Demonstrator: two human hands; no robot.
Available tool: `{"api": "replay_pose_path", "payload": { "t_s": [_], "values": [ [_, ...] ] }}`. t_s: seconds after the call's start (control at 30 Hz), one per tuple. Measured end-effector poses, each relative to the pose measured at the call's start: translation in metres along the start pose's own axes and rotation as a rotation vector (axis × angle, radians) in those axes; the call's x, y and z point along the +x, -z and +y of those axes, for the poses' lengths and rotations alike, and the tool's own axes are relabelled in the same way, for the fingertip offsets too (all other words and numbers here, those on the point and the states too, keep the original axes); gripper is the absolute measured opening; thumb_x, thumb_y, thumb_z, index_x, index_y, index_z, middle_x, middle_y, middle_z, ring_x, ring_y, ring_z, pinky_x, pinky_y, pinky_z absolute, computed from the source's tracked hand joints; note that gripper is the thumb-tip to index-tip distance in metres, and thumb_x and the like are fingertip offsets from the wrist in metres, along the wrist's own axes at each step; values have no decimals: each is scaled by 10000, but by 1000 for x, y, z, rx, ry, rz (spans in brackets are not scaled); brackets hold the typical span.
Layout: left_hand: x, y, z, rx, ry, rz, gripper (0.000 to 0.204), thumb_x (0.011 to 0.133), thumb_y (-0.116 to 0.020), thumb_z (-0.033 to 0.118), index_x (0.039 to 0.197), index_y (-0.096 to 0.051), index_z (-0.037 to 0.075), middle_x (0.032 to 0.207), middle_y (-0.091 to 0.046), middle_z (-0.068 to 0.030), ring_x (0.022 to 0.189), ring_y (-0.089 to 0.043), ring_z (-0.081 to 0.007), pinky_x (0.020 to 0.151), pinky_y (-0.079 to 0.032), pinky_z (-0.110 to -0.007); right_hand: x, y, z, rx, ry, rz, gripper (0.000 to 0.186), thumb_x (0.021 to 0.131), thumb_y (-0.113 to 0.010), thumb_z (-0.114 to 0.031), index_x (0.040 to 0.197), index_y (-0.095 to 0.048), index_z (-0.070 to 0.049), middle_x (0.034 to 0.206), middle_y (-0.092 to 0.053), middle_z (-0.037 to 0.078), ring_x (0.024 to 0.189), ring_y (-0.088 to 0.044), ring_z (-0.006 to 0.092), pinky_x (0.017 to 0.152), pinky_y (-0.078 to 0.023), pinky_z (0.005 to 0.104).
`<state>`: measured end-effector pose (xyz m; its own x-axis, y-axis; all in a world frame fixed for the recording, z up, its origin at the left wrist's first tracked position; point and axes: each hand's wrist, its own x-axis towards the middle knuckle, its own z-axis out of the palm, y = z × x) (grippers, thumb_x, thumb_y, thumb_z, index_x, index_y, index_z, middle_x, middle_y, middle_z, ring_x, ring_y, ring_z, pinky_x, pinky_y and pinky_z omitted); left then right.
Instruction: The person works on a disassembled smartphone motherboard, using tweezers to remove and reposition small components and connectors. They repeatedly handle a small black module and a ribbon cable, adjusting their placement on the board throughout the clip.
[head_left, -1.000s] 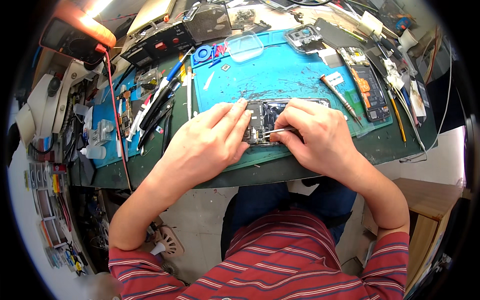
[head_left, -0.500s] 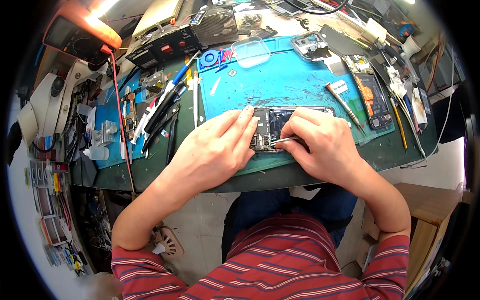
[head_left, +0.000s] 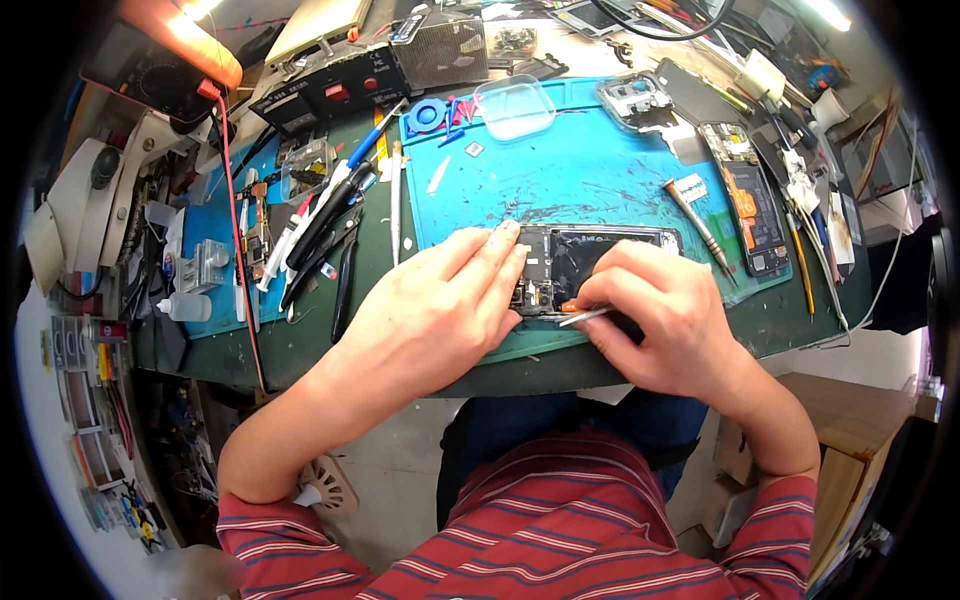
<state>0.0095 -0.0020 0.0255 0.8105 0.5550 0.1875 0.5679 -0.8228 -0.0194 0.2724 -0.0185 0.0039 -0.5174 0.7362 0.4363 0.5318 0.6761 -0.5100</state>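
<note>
An opened smartphone (head_left: 600, 262) lies lengthwise on the blue mat (head_left: 560, 180), its black battery and inner parts exposed. My left hand (head_left: 440, 285) grips the phone's left end, fingers over the top and thumb near the front edge. My right hand (head_left: 665, 310) pinches a thin silver metal tool (head_left: 582, 318), whose exact kind is not clear. The tool's tip points left, just off the phone's near edge, beside a small orange strip (head_left: 570, 306). My right fingers cover part of the phone's right half.
A second opened phone (head_left: 745, 200) and a screwdriver (head_left: 698, 225) lie to the right. At the back stands a clear plastic box (head_left: 515, 106). Pliers (head_left: 345, 270) and several pen-like tools lie left of the mat, near an orange multimeter (head_left: 165, 75) with a red cable.
My right hand has drawn the metal tool back from the phone's inner parts toward its near edge, and the orange strip shows. My left hand keeps its grip. The whole view has shifted slightly.
</note>
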Motion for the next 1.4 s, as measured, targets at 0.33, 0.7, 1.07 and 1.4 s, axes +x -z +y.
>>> {"api": "replay_pose_path", "payload": {
  "t_s": [0.33,0.7,1.07,1.4],
  "values": [
    [-6,-8,4,98,-24,4,568,868,-771,195,1331,-666,-117,1408,-671,-238,1255,-666,-330,1081,-574,-420,-15,-13,2,-165,191,41,323,795,-870,-222,1073,-767,-93,942,-637,12,721,-632,185,596,-509,340],
    [-7,-13,5,158,-38,15,546,902,-720,197,1335,-660,-131,1426,-660,-260,1263,-666,-351,1096,-564,-431,-15,-15,4,-151,213,54,353,753,-872,-198,1070,-772,-78,927,-634,14,715,-621,194,585,-510,346],
    [-7,-14,3,136,-45,56,561,857,-747,152,1332,-658,-133,1416,-666,-248,1246,-672,-344,1066,-581,-428,-19,-13,4,-213,266,-23,489,727,-841,-226,1195,-789,-95,961,-667,21,766,-640,208,641,-531,349],
    [-5,-11,0,115,-44,48,550,861,-754,138,1347,-661,-101,1428,-669,-206,1231,-670,-319,1035,-590,-414,-20,-15,4,-203,268,58,439,777,-864,-232,1187,-787,-97,920,-667,29,742,-656,216,615,-537,346]
  ]
}}
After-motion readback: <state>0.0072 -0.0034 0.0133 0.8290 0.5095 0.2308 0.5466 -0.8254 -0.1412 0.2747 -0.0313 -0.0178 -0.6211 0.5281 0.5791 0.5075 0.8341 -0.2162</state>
